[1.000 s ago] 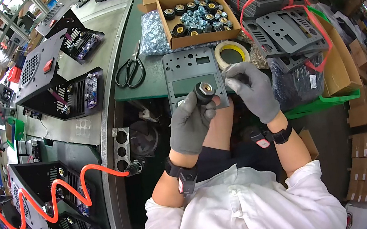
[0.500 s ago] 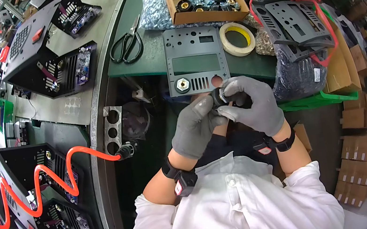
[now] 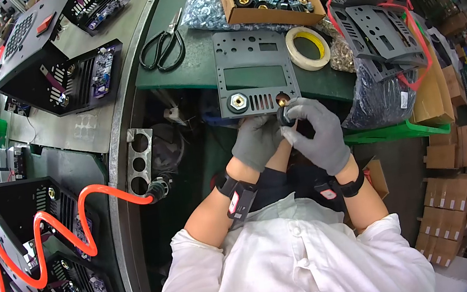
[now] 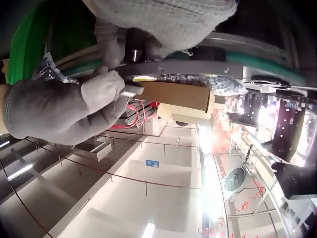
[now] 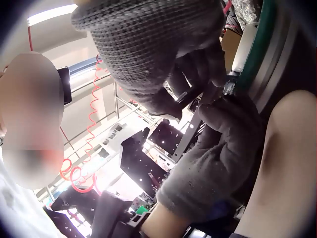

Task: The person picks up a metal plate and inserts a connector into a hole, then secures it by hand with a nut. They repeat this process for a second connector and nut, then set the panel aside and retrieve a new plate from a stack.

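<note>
A grey metal front panel [image 3: 251, 52] lies over the green bench's front edge. One black socket with a hex nut [image 3: 237, 102] sits in its lower left hole. At the lower right hole a brass-cored socket [image 3: 282, 102] shows. My gloved left hand [image 3: 257, 142] reaches under the panel's front edge, fingers curled round that socket from below, largely hidden by the panel. My gloved right hand [image 3: 319, 136] pinches a black ring [image 3: 285, 118] between thumb and fingers, just in front of that hole. In the left wrist view, a small silver edge [image 4: 131, 92] shows at the right fingertips.
Behind the panel is a cardboard box [image 3: 274, 16] of black sockets and loose nuts, beside a bag of hardware [image 3: 203, 5]. Scissors [image 3: 163, 47] lie left, a tape roll [image 3: 294, 52] right. More panels [image 3: 380, 33] are stacked at right. Black housings [image 3: 69, 80] stand on the left bench.
Both hands came together with the socket parts, then went up to the panel's front edge. The left hand slid beneath it, and brass now shows at the lower right hole.
</note>
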Action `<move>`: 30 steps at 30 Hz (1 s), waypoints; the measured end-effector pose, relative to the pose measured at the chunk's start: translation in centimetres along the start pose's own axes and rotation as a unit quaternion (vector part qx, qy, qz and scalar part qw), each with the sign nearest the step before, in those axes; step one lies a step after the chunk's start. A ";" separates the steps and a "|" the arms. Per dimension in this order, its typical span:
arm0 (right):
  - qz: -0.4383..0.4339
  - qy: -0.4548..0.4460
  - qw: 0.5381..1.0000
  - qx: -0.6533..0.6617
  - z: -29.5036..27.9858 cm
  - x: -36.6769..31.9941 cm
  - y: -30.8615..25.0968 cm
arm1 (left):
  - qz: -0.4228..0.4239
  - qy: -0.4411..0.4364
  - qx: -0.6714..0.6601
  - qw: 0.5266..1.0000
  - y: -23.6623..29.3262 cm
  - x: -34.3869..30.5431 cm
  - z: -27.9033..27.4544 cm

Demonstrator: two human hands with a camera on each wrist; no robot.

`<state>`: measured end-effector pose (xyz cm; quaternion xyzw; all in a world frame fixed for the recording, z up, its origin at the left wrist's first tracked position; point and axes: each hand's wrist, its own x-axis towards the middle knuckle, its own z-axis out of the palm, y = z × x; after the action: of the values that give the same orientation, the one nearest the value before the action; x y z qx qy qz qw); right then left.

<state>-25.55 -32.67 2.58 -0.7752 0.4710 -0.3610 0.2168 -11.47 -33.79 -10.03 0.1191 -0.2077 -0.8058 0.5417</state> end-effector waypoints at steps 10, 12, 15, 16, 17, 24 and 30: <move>0.009 0.041 0.999 0.010 -0.1 -1.5 -1.4 | 0.074 -0.064 0.282 0.954 -1.1 -0.9 1.4; 0.008 0.049 0.998 0.026 0.1 -1.7 -1.2 | 0.005 -0.073 -0.019 0.997 -1.8 -1.0 0.4; -0.012 0.047 0.999 0.005 -0.1 -1.5 -1.5 | -0.049 -0.017 -0.232 0.971 -1.7 -0.7 0.8; -0.013 0.047 0.999 0.005 -0.2 -1.4 -1.6 | -0.049 -0.017 -0.232 0.971 -1.8 -0.8 1.3; -0.015 0.051 0.999 0.004 -0.3 -1.4 -1.6 | -0.028 -0.023 -0.139 0.990 -2.0 -0.9 1.9; -0.015 0.057 0.998 0.002 -0.3 -1.6 -1.5 | -0.012 0.021 -0.237 0.971 0.0 -1.8 6.0; -0.002 0.061 0.998 0.000 -0.1 -2.0 -1.6 | 0.000 0.030 -0.216 0.976 0.4 -2.2 6.8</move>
<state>-25.33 -30.18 3.02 -0.7529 0.4816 -0.4079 0.1868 -13.09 -30.49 -3.89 0.0231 -0.0121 -0.8274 0.5610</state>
